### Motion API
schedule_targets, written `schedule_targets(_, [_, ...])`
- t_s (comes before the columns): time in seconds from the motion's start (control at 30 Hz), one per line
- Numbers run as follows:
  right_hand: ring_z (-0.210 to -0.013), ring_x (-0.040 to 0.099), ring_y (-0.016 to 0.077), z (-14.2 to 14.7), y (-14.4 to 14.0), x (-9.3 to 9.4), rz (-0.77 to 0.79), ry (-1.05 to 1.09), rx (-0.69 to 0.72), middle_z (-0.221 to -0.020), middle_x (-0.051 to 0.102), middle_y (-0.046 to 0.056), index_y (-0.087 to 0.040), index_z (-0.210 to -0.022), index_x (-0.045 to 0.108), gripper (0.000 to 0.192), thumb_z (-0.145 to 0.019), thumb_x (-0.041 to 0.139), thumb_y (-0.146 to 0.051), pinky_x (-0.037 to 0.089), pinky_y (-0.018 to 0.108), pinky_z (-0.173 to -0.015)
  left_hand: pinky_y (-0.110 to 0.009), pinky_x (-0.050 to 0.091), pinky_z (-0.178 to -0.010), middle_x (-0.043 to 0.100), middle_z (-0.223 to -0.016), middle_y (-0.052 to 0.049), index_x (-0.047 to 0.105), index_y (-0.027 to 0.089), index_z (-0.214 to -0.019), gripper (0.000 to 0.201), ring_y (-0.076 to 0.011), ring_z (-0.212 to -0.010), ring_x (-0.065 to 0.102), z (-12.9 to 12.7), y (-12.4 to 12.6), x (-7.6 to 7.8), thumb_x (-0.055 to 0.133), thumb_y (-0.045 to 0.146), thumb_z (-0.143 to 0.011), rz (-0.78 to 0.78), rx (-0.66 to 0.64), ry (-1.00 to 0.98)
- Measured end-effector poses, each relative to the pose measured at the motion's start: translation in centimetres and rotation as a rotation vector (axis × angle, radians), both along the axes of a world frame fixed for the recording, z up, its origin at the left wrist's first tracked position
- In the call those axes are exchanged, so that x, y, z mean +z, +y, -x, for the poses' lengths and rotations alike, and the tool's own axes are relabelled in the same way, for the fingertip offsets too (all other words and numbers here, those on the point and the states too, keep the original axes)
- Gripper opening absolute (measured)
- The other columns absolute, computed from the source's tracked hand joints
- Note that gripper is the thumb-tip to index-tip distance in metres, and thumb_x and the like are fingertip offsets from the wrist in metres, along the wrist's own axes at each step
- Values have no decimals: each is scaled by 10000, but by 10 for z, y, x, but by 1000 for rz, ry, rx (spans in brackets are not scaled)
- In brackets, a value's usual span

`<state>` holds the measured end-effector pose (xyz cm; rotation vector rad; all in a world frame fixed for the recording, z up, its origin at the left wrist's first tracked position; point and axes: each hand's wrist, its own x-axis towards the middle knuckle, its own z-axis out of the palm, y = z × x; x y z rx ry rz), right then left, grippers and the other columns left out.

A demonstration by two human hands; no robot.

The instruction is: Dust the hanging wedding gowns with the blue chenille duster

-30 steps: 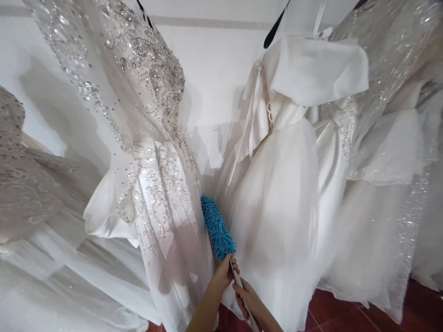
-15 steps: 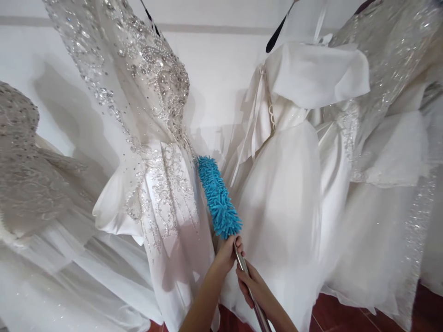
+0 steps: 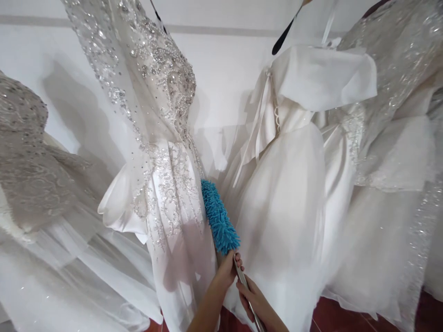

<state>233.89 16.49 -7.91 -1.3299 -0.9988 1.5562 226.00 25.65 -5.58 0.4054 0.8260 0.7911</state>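
white gowns hang all along the wall [image 3: 221, 69], their skirts falling toward the red floor [image 3: 346, 318]. the beaded dress [image 3: 162, 152] hangs left of centre and the plain dress [image 3: 294, 184] with a folded collar hangs right of it, with more sparkly gowns at both edges. between the two middle dresses stands the duster [image 3: 219, 217], its fluffy blue head tilted up and leftward, touching or just beside the beaded skirt. it looks light, with a soft, yielding head and a stiff, smooth metal handle [image 3: 244, 283] that could slip in a loose grip; the handle is the place to hold it, close under the head for control. the left hand [image 3: 228, 269] is closed around the handle right below the blue head, forearm rising from the bottom edge. the right hand [image 3: 251, 297] is wrapped around the handle lower down, just beside the left, wrist angled in from the lower right.
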Motion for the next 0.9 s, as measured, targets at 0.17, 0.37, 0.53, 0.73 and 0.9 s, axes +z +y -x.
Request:
schedule_targets(0.17, [-241,300,46,-5,-2,-35,87,40,-51,-408,457,-141,-249,-849,429,500,-703,649,-674,194,189,-285,-240,364,-520,378,-478,97,402,223,-598,387,-70,-397,337,-11,-4,-26,721,280,-811,127,58,31])
schedule_targets(0.37, [-240,287,42,-19,-11,-21,87,36,-88,-406,439,-145,-250,-847,434,530,-685,641,-710,196,182,-285,-238,363,-518,347,-450,90,377,224,-563,421,-69,-396,348,-30,-4,-21,681,276,-850,158,-40,36])
schedule_targets(0.53, [-253,285,32,-38,-4,42,-20,6,-113,-449,455,-152,-244,-863,430,476,-747,651,-650,223,176,-272,-249,373,-539,391,-524,96,419,224,-633,365,-69,-445,364,-48,9,33,729,338,-787,-58,-91,-36])
schedule_targets(0.73, [-256,291,32,-62,21,95,-148,92,-121,-460,446,-156,-251,-855,414,432,-793,655,-605,207,172,-278,-249,365,-545,398,-551,95,426,232,-671,388,-77,-482,386,-71,35,97,758,424,-735,-286,-184,-72])
schedule_targets(0.9, [-249,287,32,-71,27,96,-136,119,-161,-453,441,-164,-251,-873,421,443,-764,666,-603,211,168,-269,-255,373,-554,384,-538,95,420,233,-657,381,-74,-474,366,-87,45,96,734,416,-773,-265,-224,-65])
